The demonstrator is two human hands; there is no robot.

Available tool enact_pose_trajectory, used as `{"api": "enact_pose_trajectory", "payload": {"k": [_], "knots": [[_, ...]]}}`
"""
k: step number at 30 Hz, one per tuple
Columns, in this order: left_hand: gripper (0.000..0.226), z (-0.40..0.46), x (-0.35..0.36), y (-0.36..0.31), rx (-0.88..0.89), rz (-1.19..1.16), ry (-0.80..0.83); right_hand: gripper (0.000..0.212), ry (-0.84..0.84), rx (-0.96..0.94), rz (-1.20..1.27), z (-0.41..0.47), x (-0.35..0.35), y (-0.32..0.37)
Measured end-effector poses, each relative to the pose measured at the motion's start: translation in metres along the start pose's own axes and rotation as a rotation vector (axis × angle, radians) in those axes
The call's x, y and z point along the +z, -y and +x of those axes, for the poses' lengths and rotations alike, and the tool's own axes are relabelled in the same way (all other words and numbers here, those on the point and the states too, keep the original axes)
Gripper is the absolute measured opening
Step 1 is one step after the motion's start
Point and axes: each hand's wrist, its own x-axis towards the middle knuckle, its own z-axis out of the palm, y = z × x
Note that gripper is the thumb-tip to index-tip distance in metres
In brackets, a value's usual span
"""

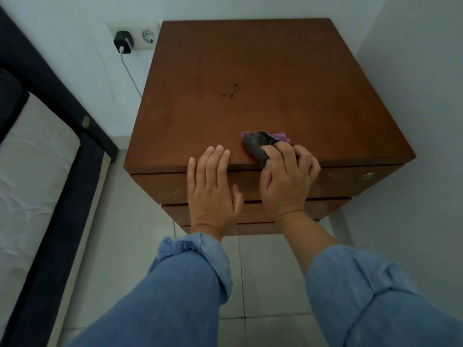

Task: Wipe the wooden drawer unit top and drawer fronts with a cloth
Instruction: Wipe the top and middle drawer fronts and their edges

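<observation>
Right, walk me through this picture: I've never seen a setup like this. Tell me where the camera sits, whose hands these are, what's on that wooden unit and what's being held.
There is no machine here. A person wears one wide-angle camera on the head, looking forward and down, so you see their own arms in blue sleeves.

The brown box is the wooden drawer unit, seen from above, with its drawer fronts below the near edge. The left hand lies with straight fingers over that front edge. The right hand grips a dark grey and purple cloth, which lies on the top near the front edge. A few dark marks show mid-top.

Beside it: a charger plugged into a wall socket, and a bed on the left.
</observation>
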Motion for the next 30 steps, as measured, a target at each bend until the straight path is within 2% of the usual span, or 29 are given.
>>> {"api": "enact_pose_trajectory", "payload": {"k": [13,17,20,27,30], "knots": [[0.046,0.009,0.057,0.008,0.086,-0.035,-0.463,0.023,-0.370,-0.019,0.038,-0.001,0.035,0.000],[0.044,0.006,0.052,0.007,0.095,-0.028,-0.454,0.021,-0.388,-0.011,0.031,-0.002,0.035,0.000],[0.046,-0.002,0.039,-0.001,0.072,-0.036,-0.386,0.024,-0.309,0.003,0.009,-0.005,0.026,0.005],[0.062,-0.016,0.015,0.011,0.162,-0.034,-0.229,0.037,-0.112,-0.087,-0.039,-0.016,0.016,-0.008],[0.066,-0.018,0.012,0.011,0.173,-0.019,-0.184,0.039,-0.100,-0.101,-0.042,-0.019,0.015,-0.005]]}}
